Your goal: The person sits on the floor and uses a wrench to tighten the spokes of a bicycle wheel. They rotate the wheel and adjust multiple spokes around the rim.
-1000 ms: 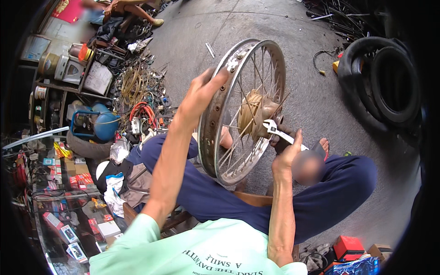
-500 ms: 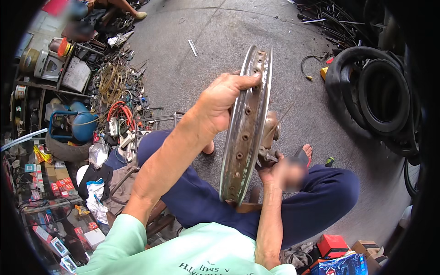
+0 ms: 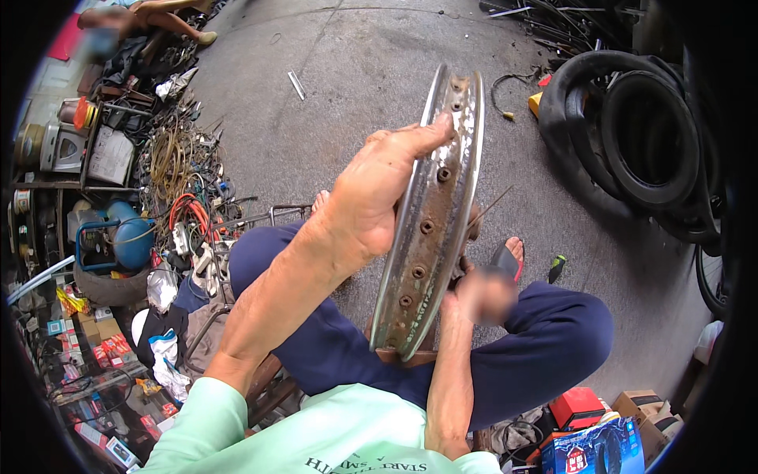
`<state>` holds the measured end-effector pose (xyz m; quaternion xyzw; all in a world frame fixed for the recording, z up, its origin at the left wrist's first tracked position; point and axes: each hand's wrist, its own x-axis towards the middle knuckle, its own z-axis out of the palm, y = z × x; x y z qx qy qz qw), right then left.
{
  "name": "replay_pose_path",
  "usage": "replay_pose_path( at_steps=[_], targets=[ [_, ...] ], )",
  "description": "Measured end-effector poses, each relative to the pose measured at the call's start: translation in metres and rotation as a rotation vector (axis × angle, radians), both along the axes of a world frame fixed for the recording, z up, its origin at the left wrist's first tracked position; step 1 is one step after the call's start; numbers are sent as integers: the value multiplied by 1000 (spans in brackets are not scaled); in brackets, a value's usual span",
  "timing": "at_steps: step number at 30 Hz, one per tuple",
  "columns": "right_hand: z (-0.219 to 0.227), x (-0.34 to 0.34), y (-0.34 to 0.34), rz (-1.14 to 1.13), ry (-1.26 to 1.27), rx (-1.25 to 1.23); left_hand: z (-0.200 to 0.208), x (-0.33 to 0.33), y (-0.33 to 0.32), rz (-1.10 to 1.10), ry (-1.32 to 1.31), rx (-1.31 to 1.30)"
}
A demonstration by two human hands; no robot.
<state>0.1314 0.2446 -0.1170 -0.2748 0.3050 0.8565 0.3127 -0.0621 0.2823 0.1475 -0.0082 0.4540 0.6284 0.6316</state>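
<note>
A worn spoked-wheel rim (image 3: 430, 213) stands on edge between my knees, slightly tilted, its rusty inner channel with nipple holes facing me. My left hand (image 3: 387, 178) is closed around its upper left side, thumb pressed into the channel. Behind the rim's right side, a brown metal hub (image 3: 474, 223) shows only in part. One thin spoke (image 3: 496, 204) sticks out from there to the upper right. My right hand (image 3: 467, 292) is closed low beside the hub; the rim and a blur hide what its fingers grip.
Black tyres (image 3: 632, 150) are stacked at the right. A screwdriver with a green-black handle (image 3: 557, 267) lies near my sandalled foot. Tangled cables (image 3: 178, 150), a blue compressor (image 3: 130, 235) and small boxes fill the left. A red box (image 3: 575, 408) sits lower right. Someone sits at the far upper left.
The rim has turned a little, so the hub is now mostly hidden behind it. My left hand still grips it. The surroundings have shifted left in view.
</note>
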Motion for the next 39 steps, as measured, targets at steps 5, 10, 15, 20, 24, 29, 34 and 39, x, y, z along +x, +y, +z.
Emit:
replay_pose_path(
  at_steps=[5,10,15,20,24,29,34,39],
  targets=[
    [55,-27,31,-43,-532,4,-14,-14,-18,-7,44,160],
    [68,-12,27,106,-1212,567,-13,-30,-50,-100,372,22],
    [122,-16,-4,243,-1060,978,-23,-48,-87,-100,555,12],
    [169,-40,-53,226,-874,1408,-27,-53,-103,-73,615,-1],
    [172,-42,-85,158,-676,1581,-27,-58,-106,-70,658,-32],
    [161,-37,-96,249,-682,1608,-33,-61,-115,-27,652,-33],
    [161,-25,-98,356,-686,1533,-36,-65,-119,-44,657,12],
    [157,-31,-99,241,-681,1650,-27,-60,-114,-128,724,-47]
  ],
)
